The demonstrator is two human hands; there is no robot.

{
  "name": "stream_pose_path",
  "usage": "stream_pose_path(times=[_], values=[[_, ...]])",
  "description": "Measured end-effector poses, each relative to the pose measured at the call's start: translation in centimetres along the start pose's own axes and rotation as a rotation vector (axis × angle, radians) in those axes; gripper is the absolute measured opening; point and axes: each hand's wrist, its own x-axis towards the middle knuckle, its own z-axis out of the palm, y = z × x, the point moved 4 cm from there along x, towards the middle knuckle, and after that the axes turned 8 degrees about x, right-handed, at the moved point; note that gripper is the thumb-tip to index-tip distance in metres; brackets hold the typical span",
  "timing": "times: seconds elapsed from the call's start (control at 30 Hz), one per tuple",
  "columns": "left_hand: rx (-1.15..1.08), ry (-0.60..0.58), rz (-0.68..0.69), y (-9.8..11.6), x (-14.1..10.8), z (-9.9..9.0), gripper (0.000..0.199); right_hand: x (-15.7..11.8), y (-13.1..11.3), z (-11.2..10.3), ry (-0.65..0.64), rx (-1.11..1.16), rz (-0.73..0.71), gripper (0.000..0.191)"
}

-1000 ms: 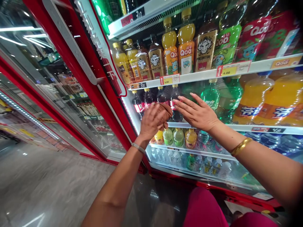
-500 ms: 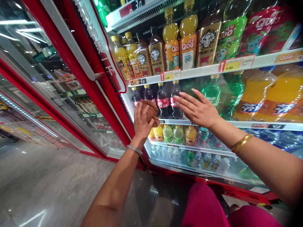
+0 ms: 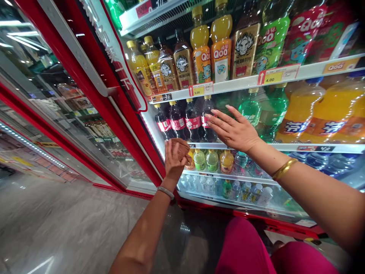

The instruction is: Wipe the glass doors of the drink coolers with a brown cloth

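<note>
My left hand has its fingers over a brown cloth, pressed to the glass door of a drinks fridge. Behind the cloth is the shelf edge below the dark bottles with red labels. Higher and to the right, my right hand rests against the glass, its fingers stretched out and spread, holding nothing. Green bottles stand behind it on the same shelf. A gold bangle circles the right wrist and a pale bangle the left.
The shelf above holds yellow, orange and gold-labelled bottles. Small juice bottles sit lower down. A red door frame runs along the left, beside another glass cabinet. Shiny grey floor lies below; my knees are close to the fridge base.
My left hand has moved down the glass with the cloth, from in front of the dark bottles to the shelf edge beneath. My right hand stays spread in place; the view shifted slightly.
</note>
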Motion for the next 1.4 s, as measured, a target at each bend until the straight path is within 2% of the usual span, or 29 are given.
stream_pose_path(times=[0.07,0.13,0.2,0.27,0.37,0.47,0.53,0.6,0.67,0.77,0.87,0.93,1.0,1.1,1.2,1.27,1.33,1.4], values=[[0.014,0.053,-0.104,0.1,-0.7,0.4,0.091,0.1,-0.1,-0.2,-0.002,0.015,0.003,0.072],[0.000,0.045,-0.125,1.7,-2.2,1.4,0.092,0.2,-0.1,-0.3,-0.009,0.009,0.006,0.072],[-0.041,-0.010,-0.062,3.9,-3.9,2.6,0.083,0.2,-0.1,-0.2,-0.018,-0.004,0.004,0.072],[-0.087,-0.078,0.027,5.3,-5.1,3.4,0.066,0.0,-0.2,0.1,-0.012,-0.016,-0.007,0.074],[-0.125,-0.137,0.078,4.2,-5.1,3.3,0.044,-1.1,-0.6,1.0,0.047,-0.029,-0.005,0.079],[-0.103,-0.097,-0.035,1.6,-4.1,2.5,0.059,-2.1,-0.9,1.8,0.097,0.000,0.007,0.079],[-0.074,-0.043,-0.152,1.4,-4.1,2.4,0.076,-2.3,-1.0,2.1,0.107,0.028,0.009,0.078],[-0.065,-0.017,-0.222,3.2,-4.9,2.9,0.084,-2.4,-1.1,2.2,0.110,0.036,0.015,0.078],[-0.084,-0.034,-0.212,6.0,-6.3,3.9,0.084,-2.7,-1.3,2.5,0.118,0.020,0.026,0.080],[-0.135,-0.091,-0.120,9.0,-8.1,4.9,0.068,-4.8,-2.1,3.4,0.141,-0.030,0.039,0.081],[-0.167,-0.114,-0.083,8.3,-8.5,4.8,0.055,-8.8,-2.7,4.9,0.093,-0.091,0.033,0.080],[-0.167,-0.096,-0.133,7.3,-8.2,4.6,0.065,-11.6,-2.9,5.7,0.047,-0.132,0.035,0.079],[-0.158,-0.066,-0.212,7.4,-8.0,4.6,0.081,-13.6,-3.0,6.3,0.043,-0.153,0.062,0.077],[-0.166,-0.046,-0.260,10.7,-8.2,5.7,0.089,-14.8,-3.1,6.9,0.082,-0.175,0.131,0.075],[-0.217,-0.087,-0.138,15.0,-9.1,7.3,0.079,-15.2,-3.5,7.4,0.108,-0.198,0.178,0.075],[-0.251,-0.118,-0.033,16.3,-9.6,7.8,0.066,-15.7,-3.5,7.7,0.114,-0.186,0.197,0.075],[-0.265,-0.125,0.004,15.8,-9.7,7.8,0.059,-16.6,-3.4,7.8,0.108,-0.161,0.212,0.076],[-0.254,-0.114,-0.044,14.4,-9.5,7.5,0.064,-17.7,-3.1,7.9,0.094,-0.150,0.228,0.078]])
